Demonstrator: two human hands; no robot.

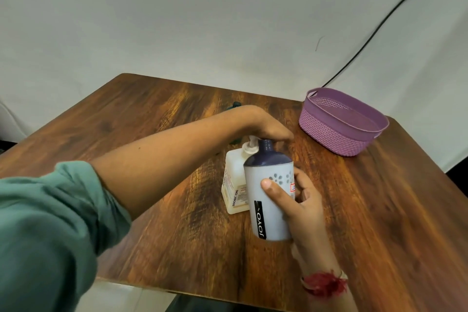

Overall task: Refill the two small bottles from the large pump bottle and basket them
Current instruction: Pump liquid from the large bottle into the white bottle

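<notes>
While the right hand (301, 208) holds it, the small JOYO bottle (269, 200) stands a little tilted in front of the large pump bottle (234, 185), and its dark blue neck reaches up just beside the white pump head (250, 145). The thumb lies across the grey front of the small bottle and the other fingers wrap around its right side, so this hand is clamped firmly on it. Whether the bottom of the small bottle touches the table, I cannot tell.

The large pump bottle is pale and square, and it stands upright on the wooden table (152, 109) near the middle. The left hand (268, 129) comes across from the left and lies on top of the pump head with the fingers bent downward; whether they close around it or only press on it I cannot tell.

A purple basket (329, 134) sits well apart at the far right corner of the table. Behind the left forearm a dark object (234, 105) is mostly hidden. The left arm has a green sleeve (50, 223), the right wrist a red thread band (326, 284). A black cable (379, 25) runs down the white backdrop behind the basket.
</notes>
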